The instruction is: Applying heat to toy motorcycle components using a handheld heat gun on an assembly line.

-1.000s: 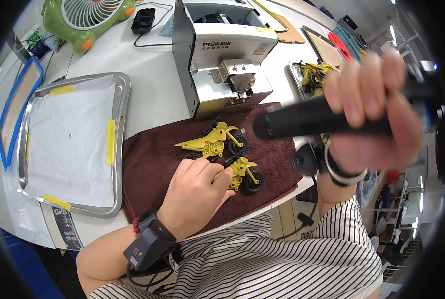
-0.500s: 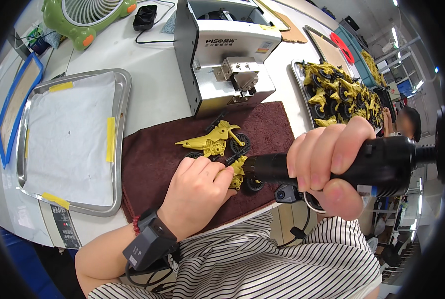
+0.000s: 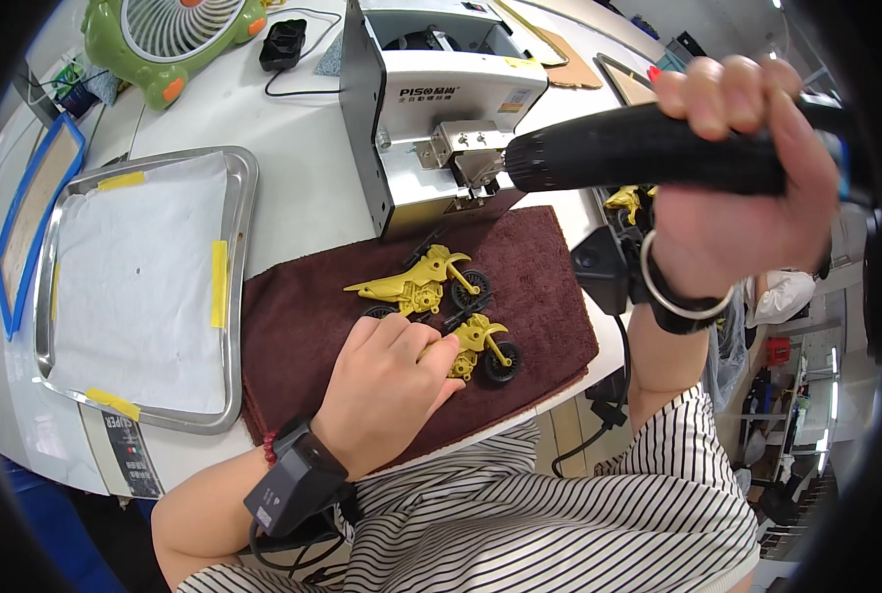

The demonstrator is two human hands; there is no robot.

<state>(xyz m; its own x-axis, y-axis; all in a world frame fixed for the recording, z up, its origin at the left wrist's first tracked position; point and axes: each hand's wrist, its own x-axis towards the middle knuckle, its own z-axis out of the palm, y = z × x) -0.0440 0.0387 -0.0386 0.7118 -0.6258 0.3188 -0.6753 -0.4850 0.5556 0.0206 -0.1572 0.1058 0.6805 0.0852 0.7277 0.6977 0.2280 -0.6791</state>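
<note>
My left hand [image 3: 387,390] is closed on the nearer yellow toy motorcycle [image 3: 479,339], which lies on its side on a brown cloth [image 3: 550,287]; the fingers hide its rear part. Just beyond it lies a second yellow toy motorcycle [image 3: 419,284] with black wheels. My right hand [image 3: 748,232], blurred by motion, is wrapped around a black electric screwdriver [image 3: 619,150]. The tool is held nearly level, its tip at the outlet of a silver screw feeder [image 3: 461,133] behind the cloth.
To the left stands a metal tray [image 3: 248,227] lined with white paper, with a blue-rimmed tray [image 3: 11,287] beyond it. A green fan [image 3: 134,69] sits at the back left. Yellow toy parts [image 3: 624,201] show at the right, mostly covered by my right hand and the screwdriver.
My right hand has lifted the screwdriver away from the nearer toy motorcycle, up and forward to the screw feeder. My left hand remains on that motorcycle, with hardly any movement.
</note>
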